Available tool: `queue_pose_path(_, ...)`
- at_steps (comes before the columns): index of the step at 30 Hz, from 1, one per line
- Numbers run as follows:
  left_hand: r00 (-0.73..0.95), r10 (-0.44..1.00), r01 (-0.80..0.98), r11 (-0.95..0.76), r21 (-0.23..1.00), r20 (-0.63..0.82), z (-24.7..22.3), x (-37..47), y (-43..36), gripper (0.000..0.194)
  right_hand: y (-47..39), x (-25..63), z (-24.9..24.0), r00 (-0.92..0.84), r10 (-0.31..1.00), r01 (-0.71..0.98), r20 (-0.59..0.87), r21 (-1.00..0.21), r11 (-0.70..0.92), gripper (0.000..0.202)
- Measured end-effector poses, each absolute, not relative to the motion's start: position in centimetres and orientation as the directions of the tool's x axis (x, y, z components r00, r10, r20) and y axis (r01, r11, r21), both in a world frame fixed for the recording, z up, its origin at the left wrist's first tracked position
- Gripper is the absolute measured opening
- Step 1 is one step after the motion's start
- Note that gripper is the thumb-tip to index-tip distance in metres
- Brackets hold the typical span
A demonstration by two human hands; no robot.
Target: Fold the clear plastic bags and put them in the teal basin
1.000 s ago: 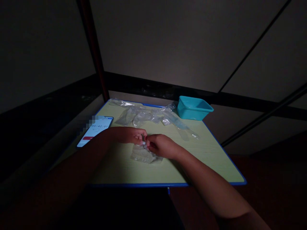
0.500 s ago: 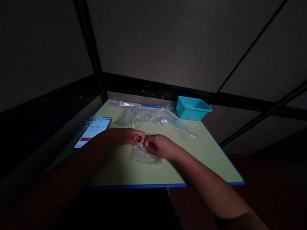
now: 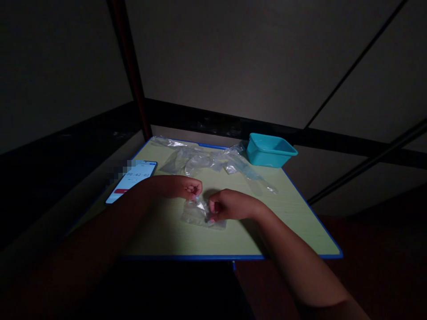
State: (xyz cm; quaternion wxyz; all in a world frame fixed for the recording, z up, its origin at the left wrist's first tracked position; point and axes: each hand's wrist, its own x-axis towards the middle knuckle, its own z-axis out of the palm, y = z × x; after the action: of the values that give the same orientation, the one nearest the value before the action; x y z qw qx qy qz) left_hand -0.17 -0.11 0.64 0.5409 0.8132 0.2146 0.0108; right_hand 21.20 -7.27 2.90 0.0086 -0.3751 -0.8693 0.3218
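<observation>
A small clear plastic bag (image 3: 196, 217) lies on the pale table between my two hands. My left hand (image 3: 190, 188) is closed, its thumb and fingertips pinching the bag's upper left edge. My right hand (image 3: 227, 205) is curled at the bag's right side, thumb and fingers pressed toward each other on the plastic. A bright glint shows on the film between the hands. Whatever the bag may contain is too dim to make out.
Several crumpled clear plastic bags (image 3: 207, 161) spread along the table's far side. A turquoise basket (image 3: 271, 152) stands at the far right corner. Left of my left forearm lies a phone (image 3: 133, 178) with a lit timer. Blue trim (image 3: 200, 258) edges the table (image 3: 287, 222).
My right hand has moved slightly right and toward me, away from my left hand, opening a gap over the bag. My left hand still pinches its edge. The view shifted slightly.
</observation>
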Motion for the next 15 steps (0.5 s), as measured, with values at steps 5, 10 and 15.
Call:
queue_pose_path(5,0.905,0.368,0.327,-0.281,0.902,-0.214,1.23,-0.11,-0.64,0.008,-7.73,20.71,2.82,-0.709,0.68,0.661,-0.184,-0.509,0.552,0.019)
queue_pose_path(10,0.897,0.383,0.341,-0.279,0.898,-0.222,1.34,-0.05,-0.84,0.01,-7.93,20.5,2.48,-0.719,0.688,0.639,-0.097,-0.482,0.6,0.006)
queue_pose_path(15,0.897,0.377,0.352,-0.289,0.89,-0.233,1.3,-0.08,-0.71,0.016,-8.01,20.41,2.33,-0.704,0.697,0.672,-0.139,-0.446,0.59,0.013)
